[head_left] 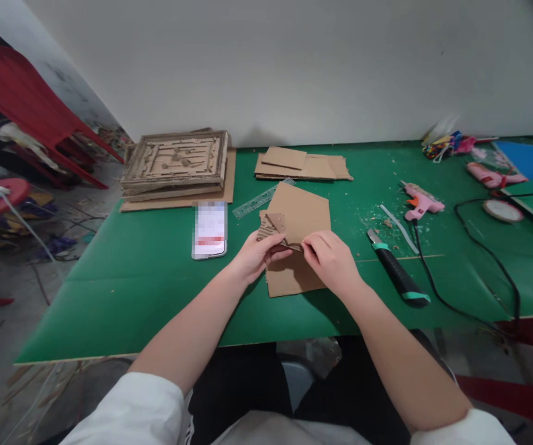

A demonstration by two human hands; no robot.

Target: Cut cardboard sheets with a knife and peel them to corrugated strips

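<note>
Between my hands is a small piece of cardboard (pixel 272 226) with its corrugated ridges laid bare on one part. My left hand (pixel 260 252) is closed on it, thumb on top and fingers beneath. At its right end, my right hand (pixel 329 254) pinches a thin edge or strip of the cardboard between thumb and fingers; the exact bit is partly hidden. Beneath both hands a larger flat sheet of cardboard (pixel 306 210) lies on the green table (pixel 155 296). A clear ruler (pixel 255 201) sticks out from behind that sheet on the left.
Left stands a stack of layered cardboard frames (pixel 178 157), with a phone (pixel 209 230) nearer me. Cardboard offcuts (pixel 298 165) lie at the back. To the right are a black-and-teal utility knife (pixel 399 272), a pink glue gun (pixel 424 203) with its cord, a glue stick (pixel 400 228) and a tape roll (pixel 503 211).
</note>
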